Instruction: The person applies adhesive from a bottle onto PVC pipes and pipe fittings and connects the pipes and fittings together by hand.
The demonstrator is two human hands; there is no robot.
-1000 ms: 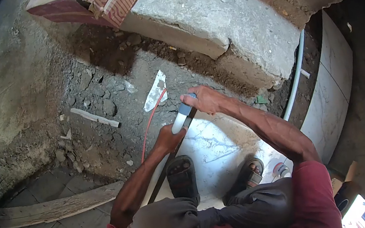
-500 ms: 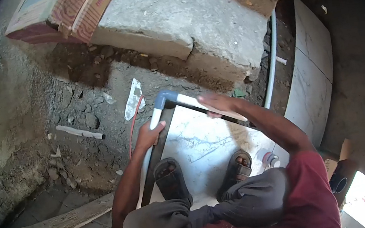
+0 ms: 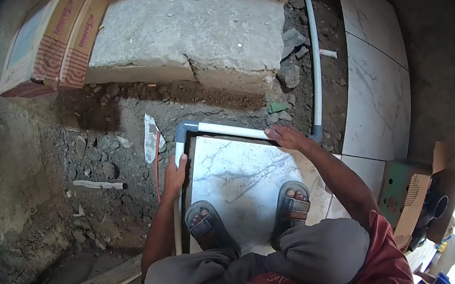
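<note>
A white plastic pipe [image 3: 231, 130] runs along the far edge of a marble-patterned floor tile [image 3: 230, 162]. Its left end sits in a grey elbow fitting [image 3: 183, 130], from which another white pipe [image 3: 179, 154] comes back towards me. My left hand [image 3: 174, 177] is wrapped around that second pipe just below the elbow. At the right end of the crosswise pipe, my right hand [image 3: 288, 136] grips it with closed fingers and hides its tip. Just right of this hand is a grey fitting [image 3: 317, 133] on the end of a long pipe [image 3: 312, 41].
A concrete slab [image 3: 187, 30] lies ahead, with cardboard boxes [image 3: 54, 44] at its left. Rubble, a red tube [image 3: 158, 167] and a white strip [image 3: 98, 184] lie on the left. Marbled tiles [image 3: 376, 73] and an open carton [image 3: 403, 198] are at the right.
My right hand has gone from lying along the crosswise pipe to gripping its right end. My left hand stays below the elbow. The view has shifted, bringing the right-hand fitting into sight.
</note>
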